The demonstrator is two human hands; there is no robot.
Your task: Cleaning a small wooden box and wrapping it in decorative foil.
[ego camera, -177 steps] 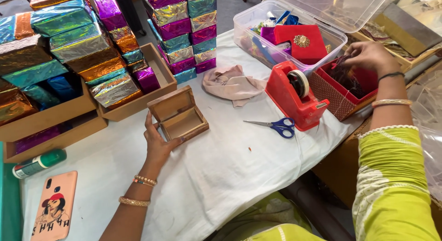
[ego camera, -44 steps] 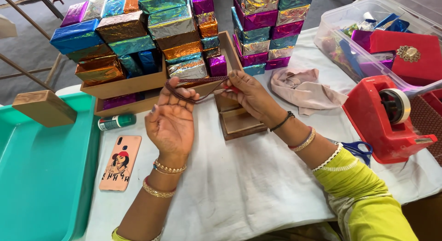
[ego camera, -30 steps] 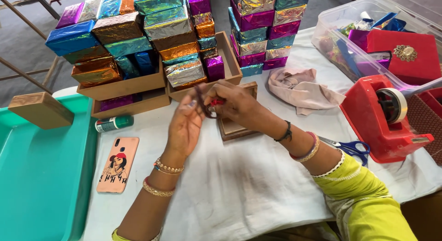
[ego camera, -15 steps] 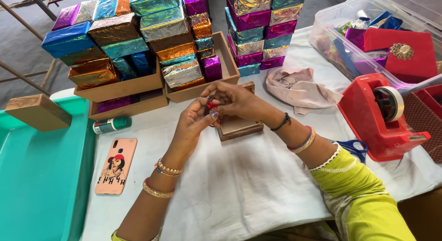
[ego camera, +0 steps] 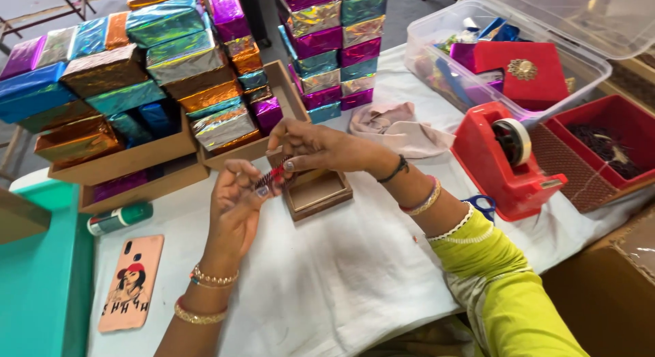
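The small red item (ego camera: 274, 177) sits pinched between my left hand (ego camera: 235, 207) and right hand (ego camera: 310, 147), fingers of both clenched on it, just left of the open wooden box (ego camera: 315, 193) and above the worktop (ego camera: 341, 282). Its long axis tilts up toward the right. My right hand is nearer the box; the white cloth before it lies bare, foil-wrapped boxes (ego camera: 205, 91) behind.

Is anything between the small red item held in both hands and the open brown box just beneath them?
Nothing visible. The left hand and right hand pinch the small red item together, just left of the open brown box. The box's tray looks bare, and only white cloth lies around it.
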